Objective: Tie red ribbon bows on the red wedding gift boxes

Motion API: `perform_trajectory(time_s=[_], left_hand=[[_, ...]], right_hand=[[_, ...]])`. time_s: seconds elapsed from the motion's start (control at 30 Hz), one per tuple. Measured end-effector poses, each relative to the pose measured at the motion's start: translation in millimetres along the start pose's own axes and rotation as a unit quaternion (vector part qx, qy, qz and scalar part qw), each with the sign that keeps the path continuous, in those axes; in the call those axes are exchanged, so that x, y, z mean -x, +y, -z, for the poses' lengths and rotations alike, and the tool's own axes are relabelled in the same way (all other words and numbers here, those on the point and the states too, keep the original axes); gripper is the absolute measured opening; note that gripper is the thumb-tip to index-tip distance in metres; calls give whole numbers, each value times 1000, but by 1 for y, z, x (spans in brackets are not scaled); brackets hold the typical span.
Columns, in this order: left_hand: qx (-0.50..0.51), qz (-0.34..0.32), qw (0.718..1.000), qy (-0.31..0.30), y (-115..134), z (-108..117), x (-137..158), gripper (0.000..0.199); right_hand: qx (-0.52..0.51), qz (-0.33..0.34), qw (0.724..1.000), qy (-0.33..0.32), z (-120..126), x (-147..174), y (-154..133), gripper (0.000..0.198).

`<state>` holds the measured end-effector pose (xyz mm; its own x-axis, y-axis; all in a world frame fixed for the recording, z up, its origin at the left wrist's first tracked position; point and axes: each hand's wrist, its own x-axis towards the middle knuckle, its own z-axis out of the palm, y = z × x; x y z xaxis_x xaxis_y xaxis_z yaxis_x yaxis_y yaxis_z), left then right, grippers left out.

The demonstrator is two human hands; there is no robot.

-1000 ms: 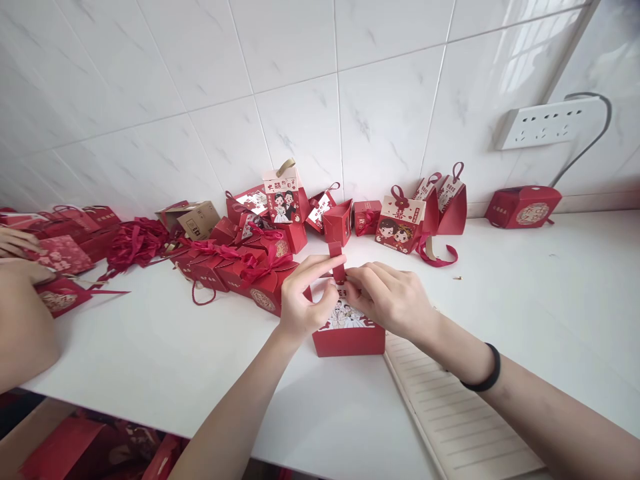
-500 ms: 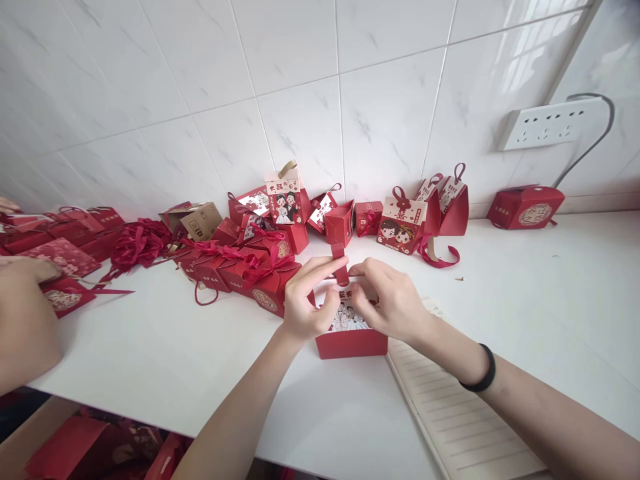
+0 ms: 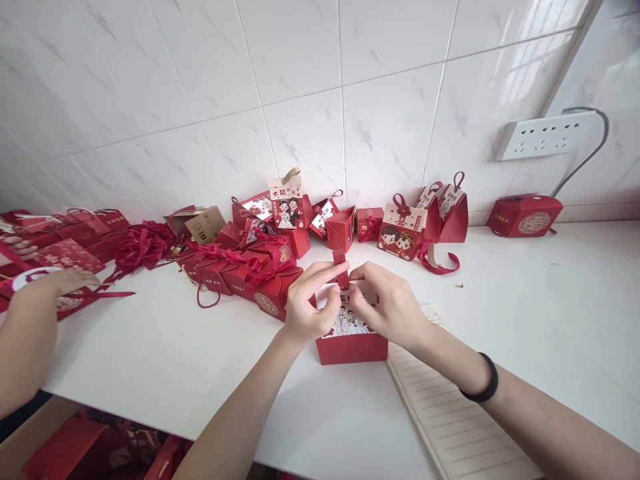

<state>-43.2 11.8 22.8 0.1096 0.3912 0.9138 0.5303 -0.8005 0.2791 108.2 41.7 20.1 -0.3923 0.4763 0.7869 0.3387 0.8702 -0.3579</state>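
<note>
Fingers of the left hand (image 3: 307, 310) lie across an upright red strip (image 3: 340, 257) atop the red box (image 3: 352, 345), just below centre frame; those of the right hand (image 3: 393, 303) curl close beside it. From my end I cannot tell whether either grips. I judge the box's body folded, its top not yet finished. Other boxes (image 3: 400, 233) stand assembled further back on the desk (image 3: 520, 307).
</note>
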Motion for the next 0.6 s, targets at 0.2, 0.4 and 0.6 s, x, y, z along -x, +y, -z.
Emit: perform_trajectory(time_s=[0.2,0.4,0.6], left_hand=[[1,7,1000,1,-1,-1,2,39],[7,0,1000,-11,1,1,1,39],[9,-3,1000,2,0,0,1,35]], right_hand=[[-42,-50,997,-46,5,-4,-2,7],[-57,-43,996,-50,7,-4,-4,13],[-73,-51,994,-56,8,-5,-5,15]])
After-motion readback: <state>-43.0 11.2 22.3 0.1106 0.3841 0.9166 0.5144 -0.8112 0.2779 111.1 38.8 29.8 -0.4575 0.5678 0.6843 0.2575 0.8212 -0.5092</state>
